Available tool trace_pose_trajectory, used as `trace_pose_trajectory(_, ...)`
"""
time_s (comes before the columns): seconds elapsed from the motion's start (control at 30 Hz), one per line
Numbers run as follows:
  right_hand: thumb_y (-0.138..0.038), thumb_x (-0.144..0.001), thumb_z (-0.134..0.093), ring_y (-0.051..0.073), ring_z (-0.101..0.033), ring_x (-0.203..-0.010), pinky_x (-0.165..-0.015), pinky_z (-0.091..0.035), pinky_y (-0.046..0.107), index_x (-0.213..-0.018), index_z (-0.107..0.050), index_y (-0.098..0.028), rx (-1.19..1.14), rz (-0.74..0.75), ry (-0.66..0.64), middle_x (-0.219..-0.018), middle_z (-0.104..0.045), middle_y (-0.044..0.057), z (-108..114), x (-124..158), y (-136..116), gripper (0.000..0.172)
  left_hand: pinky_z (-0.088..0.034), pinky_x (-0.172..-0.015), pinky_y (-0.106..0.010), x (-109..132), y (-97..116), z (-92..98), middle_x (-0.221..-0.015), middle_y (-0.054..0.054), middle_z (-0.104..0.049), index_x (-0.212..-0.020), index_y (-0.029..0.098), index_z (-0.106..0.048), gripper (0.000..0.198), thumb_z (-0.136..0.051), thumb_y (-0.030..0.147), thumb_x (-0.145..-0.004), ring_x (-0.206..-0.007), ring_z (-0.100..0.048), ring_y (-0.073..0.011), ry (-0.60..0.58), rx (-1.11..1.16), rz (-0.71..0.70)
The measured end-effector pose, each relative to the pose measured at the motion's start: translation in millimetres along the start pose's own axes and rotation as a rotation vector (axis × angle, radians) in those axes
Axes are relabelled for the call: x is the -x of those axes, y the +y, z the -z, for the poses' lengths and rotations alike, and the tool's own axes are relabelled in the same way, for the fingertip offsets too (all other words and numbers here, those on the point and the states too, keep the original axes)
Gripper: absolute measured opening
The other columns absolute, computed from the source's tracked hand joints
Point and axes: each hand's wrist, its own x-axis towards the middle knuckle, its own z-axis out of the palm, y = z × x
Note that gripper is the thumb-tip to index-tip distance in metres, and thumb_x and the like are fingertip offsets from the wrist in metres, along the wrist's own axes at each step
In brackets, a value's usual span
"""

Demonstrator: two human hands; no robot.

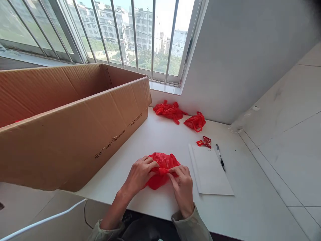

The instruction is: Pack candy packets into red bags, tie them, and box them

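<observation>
Both hands work on a crumpled red plastic bag (164, 160) that rests on the white table in front of me. My left hand (143, 171) pinches its left side, the fingers curled over the top. On the right, my right hand (182, 180) grips the plastic between thumb and fingers. The two pinches are close together at the bag's middle. Whether anything lies inside the bag cannot be made out.
A large open cardboard box (120, 115) fills the left side. Two more red plastic bags (169, 110) (195, 121) lie against the wall. Right of my hands are white paper (213, 170), a pen (221, 158) and small red packets (205, 142). A barred window (135, 36) is behind.
</observation>
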Motion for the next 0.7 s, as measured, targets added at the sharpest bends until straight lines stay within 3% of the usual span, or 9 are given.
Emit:
trace_pose_trajectory(0.17, -0.032, -0.088, -0.059, 0.02, -0.057, -0.087, -0.078, -0.047, 0.033, -0.085, -0.061, -0.022, -0.161, -0.159, 0.14, -0.086, -0.062, 0.002, 25.7, 16.7, 27.5, 0.011, -0.047, -0.068, -0.027, 25.2, -30.5, 10.1, -0.077, -0.001, -0.066, -0.078, 0.02, -0.069, 0.017, -0.056, 0.026, -0.087, -0.073, -0.06, -0.0169, 0.269, 0.393, 0.257)
trace_pose_trajectory(0.27, -0.032, -0.09, -0.054, 0.021, -0.059, -0.093, -0.084, -0.048, 0.035, -0.091, -0.06, -0.021, -0.192, -0.166, -0.026, -0.094, -0.063, 0.004, 43.6, 24.8, 34.8, 0.012, -0.051, -0.074, -0.029, 34.9, -38.2, 20.2, -0.089, -0.004, -0.068, -0.086, 0.019, -0.07, 0.019, -0.055, 0.031, -0.087, -0.083, -0.063, -0.0194, 0.231, 0.538, 0.352)
trace_pose_trajectory(0.3, -0.03, -0.09, -0.053, 0.021, -0.059, -0.099, -0.089, -0.048, 0.036, -0.098, -0.059, -0.022, -0.184, -0.121, -0.104, -0.101, -0.063, 0.005, 48.4, 26.0, 33.2, 0.013, -0.052, -0.079, -0.032, 37.1, -35.0, 24.1, -0.098, -0.006, -0.067, -0.095, 0.02, -0.069, 0.019, -0.055, 0.029, -0.087, -0.091, -0.063, -0.0209, 0.183, 0.535, 0.331)
trace_pose_trajectory(0.37, -0.026, -0.087, -0.056, 0.023, -0.054, -0.114, -0.097, -0.046, 0.039, -0.12, -0.054, -0.023, -0.144, -0.002, -0.217, -0.12, -0.059, 0.007, 54.3, 25.2, 24.2, 0.034, -0.051, -0.092, -0.04, 39.6, -20.5, 31.5, -0.122, -0.008, -0.059, -0.116, 0.024, -0.062, 0.032, -0.058, 0.02, -0.084, -0.113, -0.055, -0.0251, 0.097, 0.43, 0.229)
trace_pose_trajectory(0.43, -0.028, -0.081, -0.065, 0.025, -0.048, -0.122, -0.102, -0.043, 0.042, -0.137, -0.041, -0.024, -0.091, 0.1, -0.257, -0.132, -0.053, 0.009, 53.7, 20.0, 10.5, 0.061, -0.042, -0.104, -0.05, 38.8, -0.3, 35.8, -0.139, -0.008, -0.046, -0.127, 0.031, -0.055, 0.053, -0.062, 0.01, -0.08, -0.133, -0.036, -0.0301, 0.054, 0.25, 0.091)
trace_pose_trajectory(0.47, -0.029, -0.079, -0.069, 0.026, -0.048, -0.122, -0.102, -0.043, 0.043, -0.139, -0.04, -0.025, -0.06, 0.135, -0.269, -0.132, -0.053, 0.009, 51.2, 16.5, 3.5, 0.067, -0.039, -0.106, -0.054, 37.2, 9.3, 36.5, -0.143, -0.006, -0.042, -0.126, 0.033, -0.056, 0.055, -0.062, 0.006, -0.078, -0.138, -0.027, -0.032, 0.039, 0.17, 0.023)
trace_pose_trajectory(0.53, -0.029, -0.08, -0.069, 0.026, -0.053, -0.111, -0.097, -0.045, 0.044, -0.128, -0.054, -0.026, 0.005, 0.173, -0.288, -0.116, -0.063, 0.007, 44.1, 9.6, -7.3, 0.05, -0.034, -0.108, -0.059, 32.6, 22.6, 35.7, -0.139, -0.003, -0.049, -0.109, 0.032, -0.066, 0.042, -0.06, 0.002, -0.08, -0.139, -0.025, -0.0332, 0.008, 0.084, -0.083)
trace_pose_trajectory(0.6, -0.025, -0.087, -0.06, 0.024, -0.056, -0.098, -0.09, -0.047, 0.043, -0.104, -0.066, -0.025, 0.039, 0.153, -0.288, -0.096, -0.067, 0.005, 38.8, 5.7, -11.4, 0.018, -0.035, -0.106, -0.057, 28.8, 24.6, 33.6, -0.118, -0.002, -0.063, -0.089, 0.026, -0.069, 0.025, -0.059, 0.005, -0.084, -0.129, -0.04, -0.0305, 0.007, 0.137, -0.116)
trace_pose_trajectory(0.7, -0.027, -0.092, -0.052, 0.022, -0.057, -0.09, -0.082, -0.048, 0.037, -0.089, -0.066, -0.023, -0.029, -0.004, -0.141, -0.089, -0.066, 0.004, 41.3, 8.3, -4.8, 0.015, -0.045, -0.095, -0.042, 29.9, 9.0, 31.5, -0.089, -0.003, -0.069, -0.08, 0.022, -0.069, 0.012, -0.061, 0.016, -0.087, -0.102, -0.058, -0.0236, 0.147, 0.462, 0.014)
